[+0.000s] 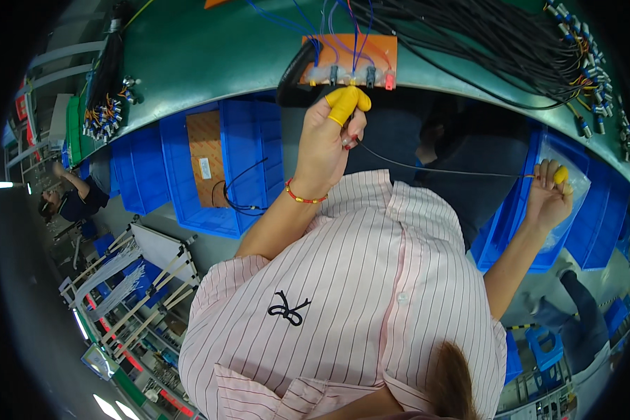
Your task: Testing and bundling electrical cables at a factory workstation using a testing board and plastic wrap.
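Black thin wire (441,169) runs taut between your hands, below the orange fixture (350,59) at the green bench (203,56) edge. Left hand (327,143) pinches one end, yellow-capped fingers closed on it; right hand (549,192) grips the other over a blue bin (595,224), keeping it straight.

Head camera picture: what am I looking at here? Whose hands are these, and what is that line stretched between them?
There is no machine here: a camera worn on a person's head looks down at their own striped shirt and bare arms. The left hand, with yellow finger covers, and the right hand pinch a thin black wire stretched between them. On the green table lie an orange board with small connectors and a bundle of black cables. Blue bins stand below.
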A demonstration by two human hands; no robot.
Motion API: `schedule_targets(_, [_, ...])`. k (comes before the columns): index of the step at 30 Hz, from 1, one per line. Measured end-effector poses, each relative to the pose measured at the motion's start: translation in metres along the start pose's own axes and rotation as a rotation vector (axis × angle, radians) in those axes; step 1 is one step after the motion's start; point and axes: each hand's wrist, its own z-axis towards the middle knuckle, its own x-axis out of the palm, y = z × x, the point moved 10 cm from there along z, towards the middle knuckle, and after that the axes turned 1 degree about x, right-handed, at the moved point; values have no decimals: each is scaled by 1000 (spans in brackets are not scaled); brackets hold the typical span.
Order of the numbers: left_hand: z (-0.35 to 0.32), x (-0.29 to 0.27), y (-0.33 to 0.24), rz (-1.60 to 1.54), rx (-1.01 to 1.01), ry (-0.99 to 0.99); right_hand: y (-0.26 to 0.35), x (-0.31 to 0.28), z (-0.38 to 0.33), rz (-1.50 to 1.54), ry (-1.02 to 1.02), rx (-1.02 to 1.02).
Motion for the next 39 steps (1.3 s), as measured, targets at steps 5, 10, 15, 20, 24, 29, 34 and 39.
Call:
schedule_targets(5, [-65, 31, 40, 97, -205, 64, -8, 0, 3, -19, -1, 39])
schedule_targets(10, [-45, -28, 17, 214, -67, -46, -10, 16, 2, -58, 23, 38])
schedule_targets(15, [-57, -21, 13, 201, -7, 43, -10, 41, -10, -35, 120, 61])
schedule_targets(20, [-70, -22, 15, 138, -4, 64, -2, 44, -34, -12, 101, 44])
schedule_targets(24, [-77, -20, 5, 196, 71, 52, 9, 39, -49, 59, 161, 44])
schedule_targets(29, [-86, -11, 2, 240, 85, 57, 15, 39, -60, 69, 151, 13])
schedule_targets(34, [-92, -3, -8, 280, 186, 74, 15, 40, -62, 78, 156, -3])
schedule_targets(39, [-104, 14, -22, 439, 417, 127, 14, 37, -60, 66, 139, -32])
